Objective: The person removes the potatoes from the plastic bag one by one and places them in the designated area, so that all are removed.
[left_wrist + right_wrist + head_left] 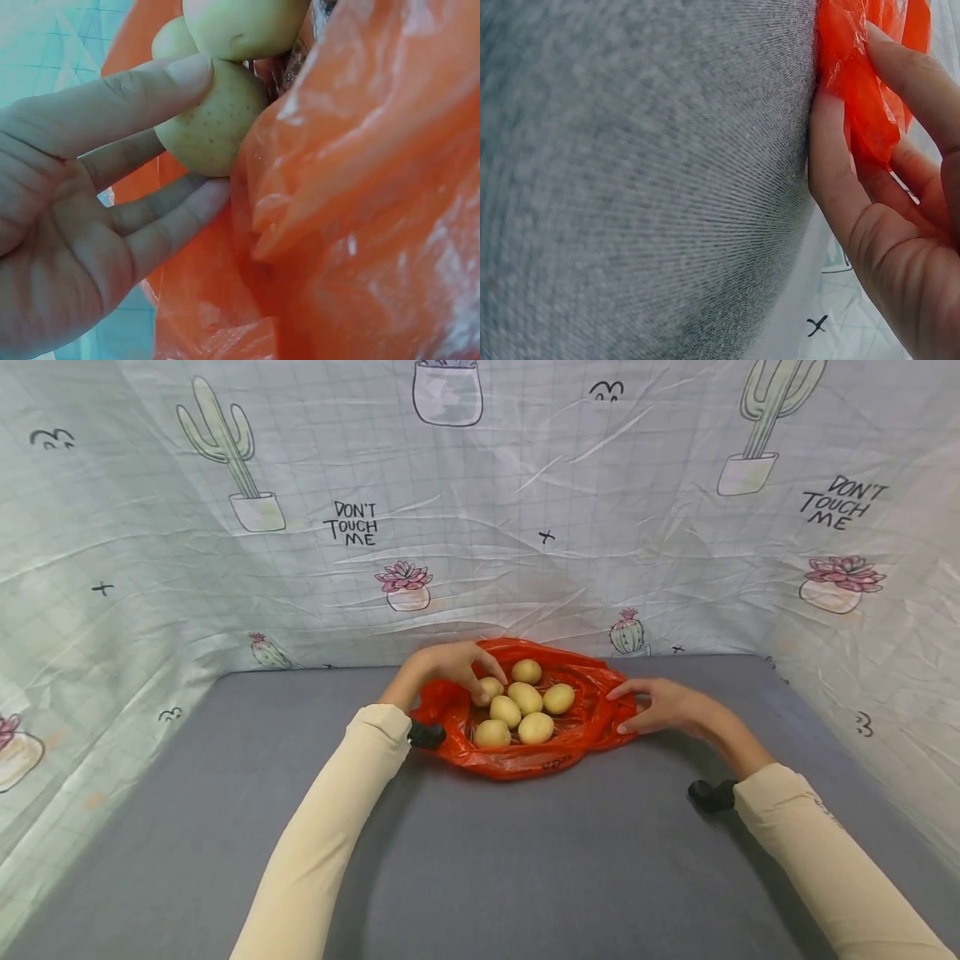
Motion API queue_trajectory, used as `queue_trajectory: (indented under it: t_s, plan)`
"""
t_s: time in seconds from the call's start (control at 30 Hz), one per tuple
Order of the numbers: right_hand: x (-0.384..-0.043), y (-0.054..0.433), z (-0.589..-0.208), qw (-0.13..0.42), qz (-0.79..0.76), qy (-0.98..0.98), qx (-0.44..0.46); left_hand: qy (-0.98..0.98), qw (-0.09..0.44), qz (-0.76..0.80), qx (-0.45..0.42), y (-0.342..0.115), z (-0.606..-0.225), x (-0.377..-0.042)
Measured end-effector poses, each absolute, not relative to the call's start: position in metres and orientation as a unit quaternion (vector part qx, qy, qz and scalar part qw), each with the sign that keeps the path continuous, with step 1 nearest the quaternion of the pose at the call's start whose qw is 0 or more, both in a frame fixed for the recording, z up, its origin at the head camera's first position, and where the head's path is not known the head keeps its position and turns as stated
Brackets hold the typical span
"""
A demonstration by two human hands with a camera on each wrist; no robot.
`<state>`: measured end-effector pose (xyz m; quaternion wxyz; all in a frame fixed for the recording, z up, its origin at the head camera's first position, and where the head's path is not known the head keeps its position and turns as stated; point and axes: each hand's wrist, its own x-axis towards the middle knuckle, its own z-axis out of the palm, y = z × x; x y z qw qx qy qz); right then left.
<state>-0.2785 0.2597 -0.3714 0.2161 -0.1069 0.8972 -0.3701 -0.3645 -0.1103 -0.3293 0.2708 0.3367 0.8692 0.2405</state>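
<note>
A red plastic bag (pixel 525 765) lies spread open on the grey table, with several yellow potatoes (pixel 536 727) inside it. At the bag's left side my left hand (pixel 456 663) holds one potato (pixel 214 127) between thumb and fingers. In the left wrist view that potato touches another potato (pixel 244 26) above it, and a fold of the bag covers its right side. My right hand (pixel 670 707) grips the bag's right end, its thumb and fingers around the crumpled plastic (pixel 866 112) in the right wrist view.
The grey tabletop (pixel 540 868) extends in front of the bag and to both sides. Behind it hangs a pale curtain (pixel 480 585) printed with cacti and lettering, which also runs along the left and right edges.
</note>
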Motion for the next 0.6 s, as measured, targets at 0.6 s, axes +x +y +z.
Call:
queue_trajectory:
  t_s: [0.6]
  plan:
    - [-0.2771, 0.2584, -0.3733, 0.203, -0.387, 0.892, -0.112, 0.872, 0.25, 0.301, 0.295, -0.1182, -0.3361, -0.3557]
